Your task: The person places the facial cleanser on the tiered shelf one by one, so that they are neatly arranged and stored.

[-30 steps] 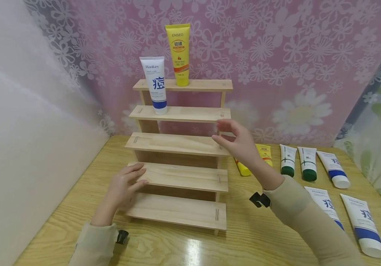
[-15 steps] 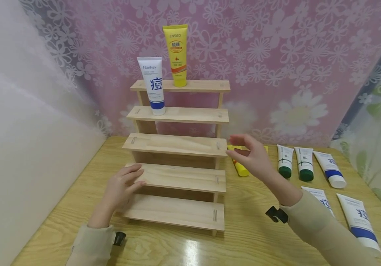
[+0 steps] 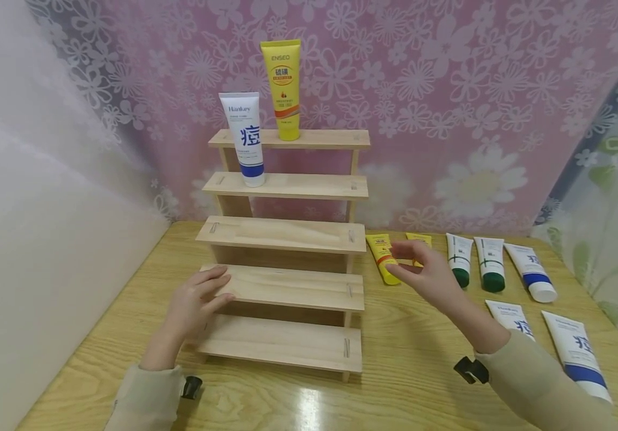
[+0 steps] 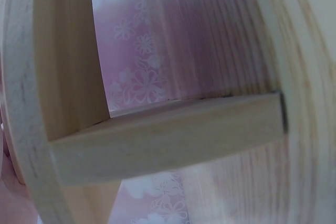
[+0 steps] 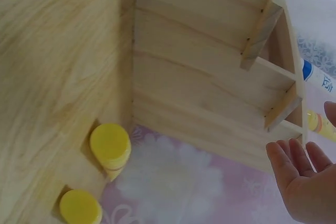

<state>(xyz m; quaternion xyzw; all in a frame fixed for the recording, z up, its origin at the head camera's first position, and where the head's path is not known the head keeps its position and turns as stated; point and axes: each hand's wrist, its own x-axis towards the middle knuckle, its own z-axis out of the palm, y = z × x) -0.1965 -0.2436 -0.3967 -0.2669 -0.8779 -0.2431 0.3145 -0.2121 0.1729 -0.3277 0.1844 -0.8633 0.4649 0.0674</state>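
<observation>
My left hand (image 3: pixel 193 302) rests at the left end of the wooden stepped rack (image 3: pixel 282 287), fingers over its second board from the bottom. In the left wrist view the rack's side frame (image 4: pixel 168 142) fills most of the picture. My right hand (image 3: pixel 422 272) hovers right of the rack with fingers relaxed and nothing between them. It is nearest the lying yellow tubes, one yellow tube (image 3: pixel 381 257) by its fingertips and another yellow tube (image 3: pixel 419 239) partly behind it. A white-and-blue tube (image 3: pixel 246 139) stands on the second board from the top, and a yellow tube (image 3: pixel 286 90) on the top board.
Two white tubes with green caps (image 3: pixel 459 258) lie right of the yellow ones. Farther right lie several white-and-blue tubes (image 3: pixel 575 353), one partly behind the right sleeve. A white wall (image 3: pixel 45 179) bounds the left side and a pink floral backdrop (image 3: pixel 422 120) the rear.
My right hand has moved away from the rack, right and down, to the yellow tubes. The left hand stays on the rack, and the standing tubes have not moved.
</observation>
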